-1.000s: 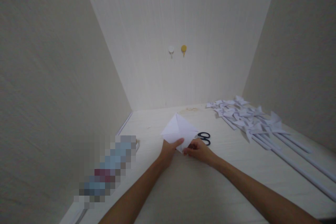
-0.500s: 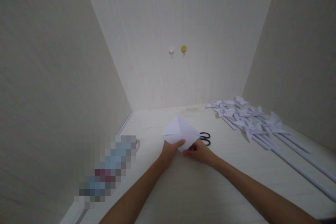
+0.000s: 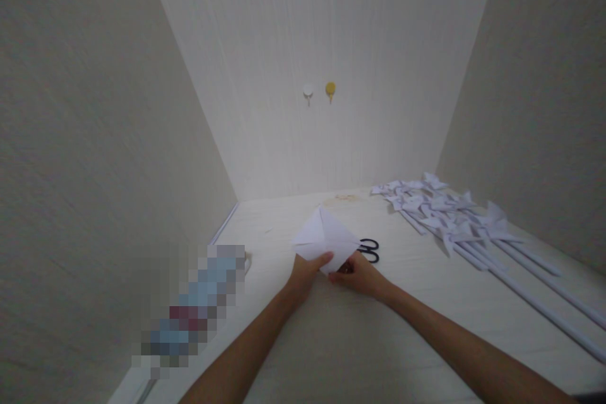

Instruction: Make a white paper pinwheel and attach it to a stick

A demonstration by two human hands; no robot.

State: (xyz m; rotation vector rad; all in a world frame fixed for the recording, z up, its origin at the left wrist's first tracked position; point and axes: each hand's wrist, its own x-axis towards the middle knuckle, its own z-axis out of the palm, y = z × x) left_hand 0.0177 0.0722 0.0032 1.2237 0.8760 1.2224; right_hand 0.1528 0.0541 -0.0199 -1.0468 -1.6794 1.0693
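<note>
A white square of paper (image 3: pixel 318 235), turned with a corner pointing away from me, is held up over the table. Lines run in from its corners toward the middle; whether each is a crease or a cut I cannot tell. My left hand (image 3: pixel 305 274) grips its lower left side, thumb on top and fingers hidden underneath. At the lower right edge, near the bottom corner, my right hand (image 3: pixel 357 274) is closed on the paper with curled fingers. Just beyond that hand lie scissors (image 3: pixel 374 250) with black handles, their blades hidden behind the paper.
Several white paper pinwheels (image 3: pixel 449 227) on white paper sticks (image 3: pixel 530 297) lie along the right wall. A blurred-out object (image 3: pixel 203 297) lies at the left on the pale table (image 3: pixel 426 334). White (image 3: pixel 308 91) and yellow hooks (image 3: pixel 330 88) are on the back wall.
Hardly anything differs. Both hands keep hold of the paper in the same place, and the view has shifted very slightly.
</note>
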